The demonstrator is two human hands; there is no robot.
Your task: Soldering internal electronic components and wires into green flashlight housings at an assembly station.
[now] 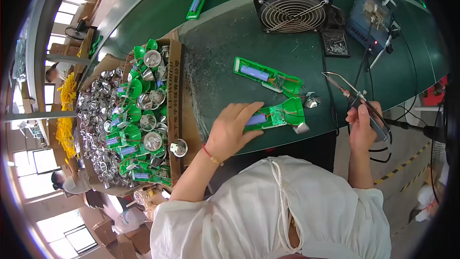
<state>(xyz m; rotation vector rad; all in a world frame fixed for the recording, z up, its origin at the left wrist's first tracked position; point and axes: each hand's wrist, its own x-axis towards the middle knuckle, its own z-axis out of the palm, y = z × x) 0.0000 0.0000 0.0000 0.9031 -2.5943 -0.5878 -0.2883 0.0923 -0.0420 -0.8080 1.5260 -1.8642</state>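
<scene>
My left hand (230, 132) is closed on the near end of a green plastic flashlight housing half (287, 112), its fingers over a purple battery cell (257, 119). A small green circuit board and thin wires show inside, and a silvery reflector piece (301, 128) sits at its right end. Just beyond lies a second green housing half (280, 80) with a battery, wires and a silvery reflector (313, 100) beside it. My right hand (365, 123) grips a soldering iron (357, 98) with a thin metal tube along it. Its tip points up and left, apart from both housings.
At left stands a cardboard box (176, 74) full of green housings and shiny reflectors, one reflector (179, 147) by its edge. A black fan (292, 12), a small tray of metal bits (335, 43) and a blue soldering station (369, 21) stand behind. More green housings (199, 2) lie on the far belt.
</scene>
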